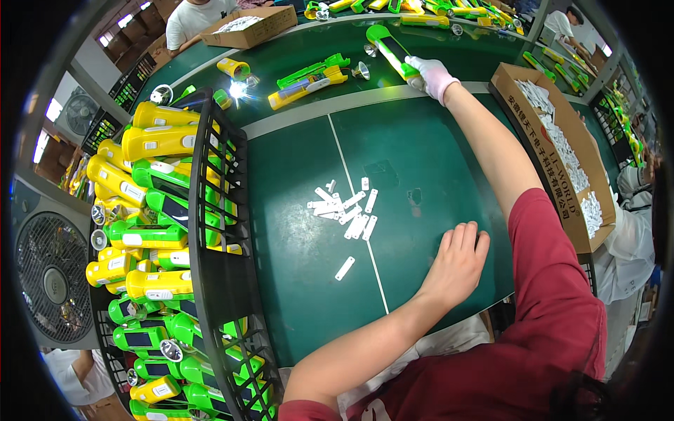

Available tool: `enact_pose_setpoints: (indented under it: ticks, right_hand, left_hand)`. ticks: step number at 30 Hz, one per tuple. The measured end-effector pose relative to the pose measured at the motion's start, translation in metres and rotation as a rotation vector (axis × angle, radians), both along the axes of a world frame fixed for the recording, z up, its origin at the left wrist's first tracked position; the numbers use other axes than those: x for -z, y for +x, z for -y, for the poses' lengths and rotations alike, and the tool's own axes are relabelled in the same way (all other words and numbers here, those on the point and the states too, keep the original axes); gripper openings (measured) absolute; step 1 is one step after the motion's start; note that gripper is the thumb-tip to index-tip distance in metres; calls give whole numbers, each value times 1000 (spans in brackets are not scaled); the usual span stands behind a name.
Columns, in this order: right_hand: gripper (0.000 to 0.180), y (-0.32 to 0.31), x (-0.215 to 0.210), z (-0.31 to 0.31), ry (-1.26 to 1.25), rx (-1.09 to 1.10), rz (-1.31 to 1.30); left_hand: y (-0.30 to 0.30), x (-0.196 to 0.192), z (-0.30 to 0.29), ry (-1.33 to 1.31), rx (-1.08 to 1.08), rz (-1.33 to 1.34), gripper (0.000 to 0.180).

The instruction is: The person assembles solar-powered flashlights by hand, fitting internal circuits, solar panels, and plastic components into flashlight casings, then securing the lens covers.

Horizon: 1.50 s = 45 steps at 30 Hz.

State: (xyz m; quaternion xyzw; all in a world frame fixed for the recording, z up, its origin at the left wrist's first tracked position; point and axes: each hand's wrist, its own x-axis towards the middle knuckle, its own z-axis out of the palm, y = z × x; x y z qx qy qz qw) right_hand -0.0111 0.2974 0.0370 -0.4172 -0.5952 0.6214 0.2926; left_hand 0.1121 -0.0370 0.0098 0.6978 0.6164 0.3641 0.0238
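Observation:
My right hand [433, 77], in a white glove, is stretched to the far side of the table and closed round one end of a green flashlight [392, 52] with a dark panel. Bare and flat, my left hand [456, 263] rests on the green tabletop near its front edge, fingers extended and holding nothing. A loose scatter of small white plastic strips [354, 214] lies to the left of that hand. Beyond the grey strip, an opened yellow-and-green flashlight [309, 84] lies left of the held one, next to a loose reflector [361, 70].
A black crate [203, 210] piled with yellow and green flashlights stands at left. At right is a cardboard box [547, 154] of white parts. A lit lamp [239, 89] shines at the far left. More flashlights and another cardboard box [249, 27] lie at the back, where people sit.

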Motion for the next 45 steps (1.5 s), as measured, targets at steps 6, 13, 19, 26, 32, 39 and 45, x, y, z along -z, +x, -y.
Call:
enact_pose_setpoints:
  ticks: [6,13,19,26,32,39,45]
  right_hand:
    - [33,-9,-6,-19,-40,-54,-291]
    - [28,-5,13,-10,-94,122,-64]
    - [26,-16,9,-9,-46,41,40]
    - [23,-30,-8,-18,329,41,599]
    - [47,-43,-39,19,1076,258,805]
    - [90,-129,-45,77,1525,-769,842]
    - [98,-170,-38,56,1121,-871,1158]
  left_hand:
    - [2,1,-1,10,16,31,35]
    - [3,1,0,1,20,35,35]
    - [1,1,0,7,2,33,34]
    - [0,2,0,29,8,31,33]
    - [-2,-1,2,32,2,14,31]
    - [-4,-2,5,97,-75,-80,25]
    - [3,6,-3,254,84,477,26]
